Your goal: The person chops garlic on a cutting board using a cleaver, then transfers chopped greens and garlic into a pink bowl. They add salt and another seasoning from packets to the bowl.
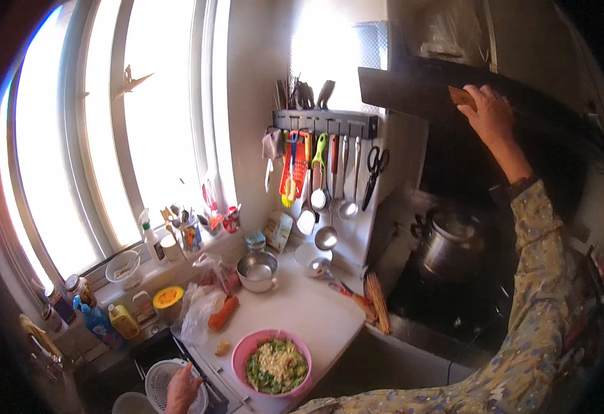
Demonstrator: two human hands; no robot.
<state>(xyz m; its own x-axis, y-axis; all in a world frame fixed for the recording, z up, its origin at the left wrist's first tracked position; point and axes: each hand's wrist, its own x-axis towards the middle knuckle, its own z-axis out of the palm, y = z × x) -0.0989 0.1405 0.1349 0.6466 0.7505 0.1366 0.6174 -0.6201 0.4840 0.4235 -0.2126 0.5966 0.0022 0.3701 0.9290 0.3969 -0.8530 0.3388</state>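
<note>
My right hand [489, 116] is raised high in front of the range hood, its fingers closed around the brown wooden handle of a cleaver [395, 92]. The broad dark blade points left, towards the knife rack. Low in the picture, my left hand [180, 390] hangs over a white plastic colander [158, 380] at the sink, with no object visible in it; whether it touches the rim is unclear. Right of that hand, a pink bowl [235, 357] of chopped greens topped with pale chopped bits sits on the white counter [312, 305].
A wall rack [327, 123] carries knives and hanging utensils. On the black stove stands a steel pot [444, 248]. A carrot [223, 313], plastic bag [198, 310], metal bowl [257, 271] and cut pumpkin [169, 298] lie around the counter's back. A corn-coloured whisk brush [377, 302] lies near the stove edge.
</note>
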